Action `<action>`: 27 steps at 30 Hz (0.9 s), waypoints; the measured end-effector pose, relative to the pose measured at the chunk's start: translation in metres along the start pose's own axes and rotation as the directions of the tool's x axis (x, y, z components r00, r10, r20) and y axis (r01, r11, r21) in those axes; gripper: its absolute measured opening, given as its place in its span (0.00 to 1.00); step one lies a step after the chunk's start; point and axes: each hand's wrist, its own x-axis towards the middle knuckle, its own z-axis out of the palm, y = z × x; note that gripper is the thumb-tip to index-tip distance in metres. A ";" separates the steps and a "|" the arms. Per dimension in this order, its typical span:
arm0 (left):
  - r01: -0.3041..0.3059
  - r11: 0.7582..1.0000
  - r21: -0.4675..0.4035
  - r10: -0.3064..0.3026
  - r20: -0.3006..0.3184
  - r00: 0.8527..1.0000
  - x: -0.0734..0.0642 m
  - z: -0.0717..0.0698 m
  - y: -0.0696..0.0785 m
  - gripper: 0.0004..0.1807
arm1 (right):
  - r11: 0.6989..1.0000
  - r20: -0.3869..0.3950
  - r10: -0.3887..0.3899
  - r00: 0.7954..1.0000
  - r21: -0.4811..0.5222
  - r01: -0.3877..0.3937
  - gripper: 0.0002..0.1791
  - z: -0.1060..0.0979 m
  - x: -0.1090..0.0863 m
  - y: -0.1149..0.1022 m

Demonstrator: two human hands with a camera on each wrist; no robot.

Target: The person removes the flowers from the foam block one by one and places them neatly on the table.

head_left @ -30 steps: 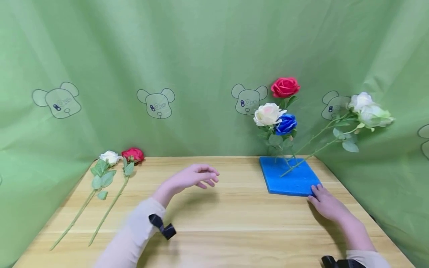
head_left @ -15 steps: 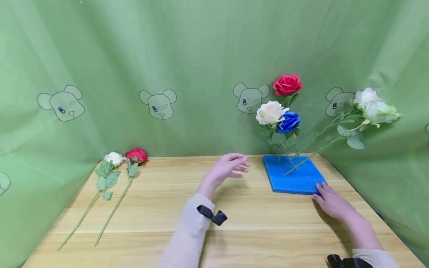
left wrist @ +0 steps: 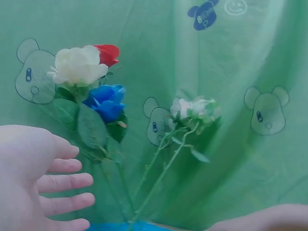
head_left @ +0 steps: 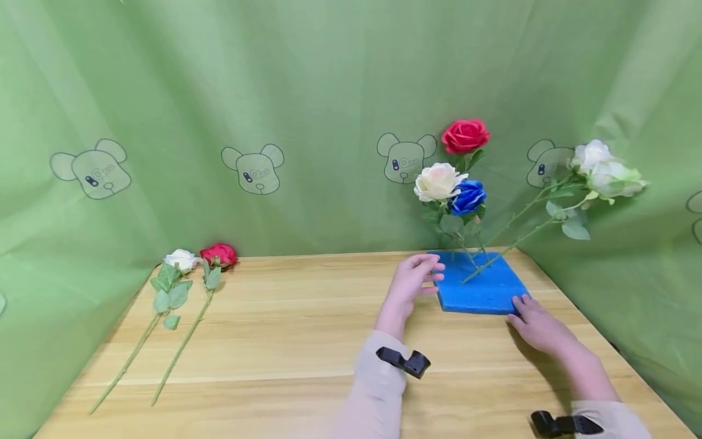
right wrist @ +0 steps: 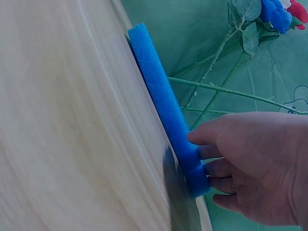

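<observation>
A blue foam board lies on the table at the right, with several artificial roses stuck in it. A red rose, a cream rose and a blue rose stand fairly upright. Two white roses lean far to the right. My left hand is at the board's left edge, fingers relaxed and apart, holding nothing; the left wrist view shows its spread fingers beside the rose stems. My right hand rests its fingertips on the board's front right corner, also seen in the right wrist view.
On the table's left side lie a white rose and a red rose, their stems pointing toward the front. A green curtain with printed bear heads encloses the back and sides of the wooden table.
My left hand has moved right across the table, from its middle to the foam board's left edge. The right hand stays at the board's front right corner.
</observation>
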 end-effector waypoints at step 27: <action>-0.106 0.793 0.600 0.201 -0.093 0.975 0.050 0.081 -0.082 0.22 | 1.000 0.000 0.023 1.000 -0.012 -0.023 0.32 -0.005 -0.002 -0.004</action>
